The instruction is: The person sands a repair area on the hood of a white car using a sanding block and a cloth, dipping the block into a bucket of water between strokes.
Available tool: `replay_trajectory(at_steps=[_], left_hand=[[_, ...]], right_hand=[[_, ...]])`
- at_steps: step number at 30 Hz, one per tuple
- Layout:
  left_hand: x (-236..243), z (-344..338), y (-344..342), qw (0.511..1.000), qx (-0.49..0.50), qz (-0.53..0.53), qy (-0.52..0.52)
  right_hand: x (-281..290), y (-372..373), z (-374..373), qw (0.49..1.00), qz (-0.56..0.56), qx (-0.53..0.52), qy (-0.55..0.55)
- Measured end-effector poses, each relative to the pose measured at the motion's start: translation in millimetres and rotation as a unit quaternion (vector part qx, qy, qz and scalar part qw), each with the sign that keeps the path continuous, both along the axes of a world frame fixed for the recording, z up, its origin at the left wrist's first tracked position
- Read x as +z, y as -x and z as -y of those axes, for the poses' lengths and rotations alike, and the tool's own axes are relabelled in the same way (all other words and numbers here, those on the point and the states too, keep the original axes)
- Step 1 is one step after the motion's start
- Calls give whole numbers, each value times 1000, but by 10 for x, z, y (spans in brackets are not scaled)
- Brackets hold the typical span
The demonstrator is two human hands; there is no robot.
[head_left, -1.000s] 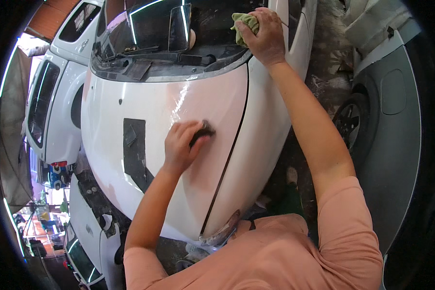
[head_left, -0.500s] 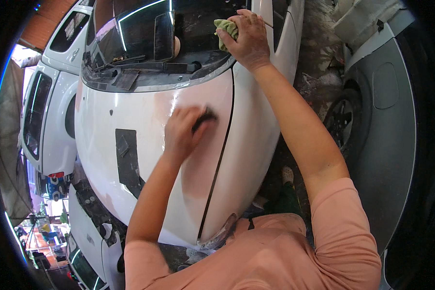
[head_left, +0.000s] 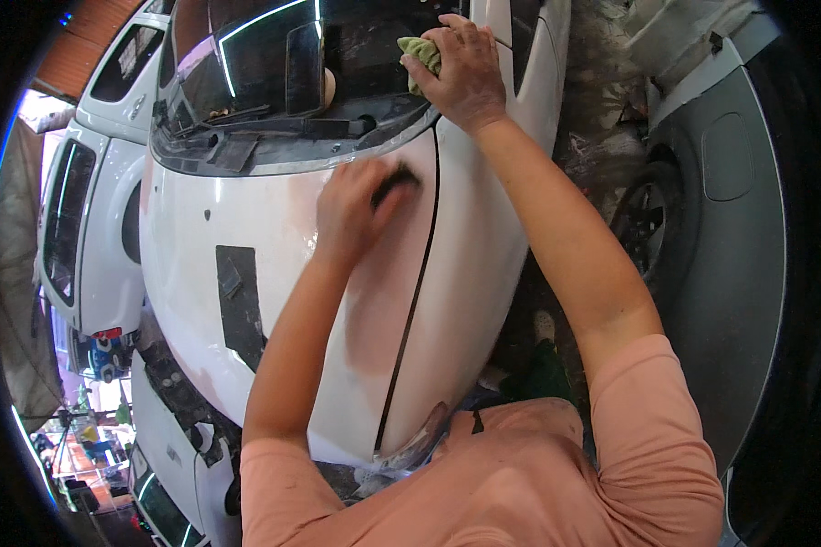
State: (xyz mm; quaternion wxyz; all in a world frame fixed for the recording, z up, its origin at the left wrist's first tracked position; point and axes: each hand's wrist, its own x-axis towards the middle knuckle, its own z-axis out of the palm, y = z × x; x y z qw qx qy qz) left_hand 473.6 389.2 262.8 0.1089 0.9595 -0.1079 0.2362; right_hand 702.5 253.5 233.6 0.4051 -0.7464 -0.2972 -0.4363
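Observation:
My left hand (head_left: pixel 360 210) presses a small dark sanding pad (head_left: pixel 396 182) flat against the white hood (head_left: pixel 246 219) of a car, beside the dark seam to the fender. A dull pinkish patch (head_left: pixel 383 292) spreads on the paint under and below the hand. My right hand (head_left: pixel 461 59) rests higher up, near the windscreen base, closed on a crumpled green cloth (head_left: pixel 420 55). Both forearms reach up from my pink shirt.
The windscreen (head_left: pixel 246 82) and wiper cowl lie above the hood. A black rectangular patch (head_left: pixel 240 305) marks the hood's left part. Another white car (head_left: pixel 82 210) stands at left. A grey vehicle body (head_left: pixel 739 237) with a wheel stands at right, across littered ground.
My left hand has slid the dark pad up the hood toward the windscreen. The right hand has stayed on the green cloth.

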Motion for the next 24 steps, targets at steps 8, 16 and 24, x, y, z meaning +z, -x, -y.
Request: replay_trajectory(at_steps=[8,16,24], left_hand=[[-268,-93,678,1000,-10,0,5],[169,82,-439,999,-29,25,-10],[-137,-11,644,999,-10,-28,31]], right_hand=[[-89,-97,106,999,1,-36,25],[23,94,-81,1000,12,3,25],[-56,-86,120,1000,0,-18,8]])
